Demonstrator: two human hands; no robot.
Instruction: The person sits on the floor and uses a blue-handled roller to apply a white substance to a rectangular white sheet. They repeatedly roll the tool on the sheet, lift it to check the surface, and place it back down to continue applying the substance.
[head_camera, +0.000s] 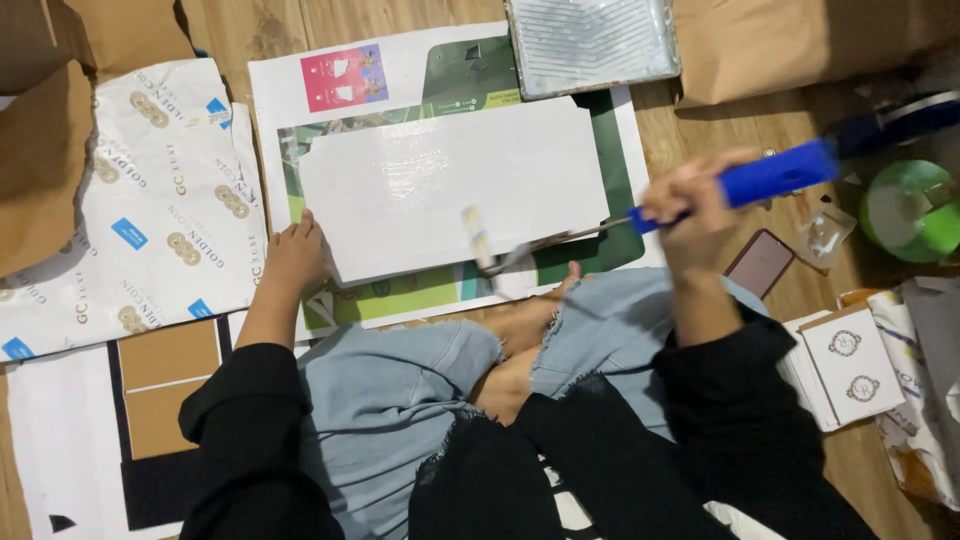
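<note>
Clearly the paint roller (478, 236) was a light tool: a small white sleeve on a thin bent wire frame, with a thick blue handle (775, 172) that looked easy to hold without slipping. It lay on the lower right part of the white board (440, 185), whose wet, glossy coat would likely smear at a touch. The right hand (695, 205) had its grip clamped around the near end of the handle, the sensible place to hold it. The board seemed thin, stiff and light, so it might slide; the left hand (295, 255) pressed flat at its lower left corner, fingers together, holding nothing. Under the board lay a green printed sheet (590, 255) on the wooden floor (250, 30). A grey paint tray (590, 40) sat toward the floor's far edge, a green tape roll (915, 205) at the right edge.
</note>
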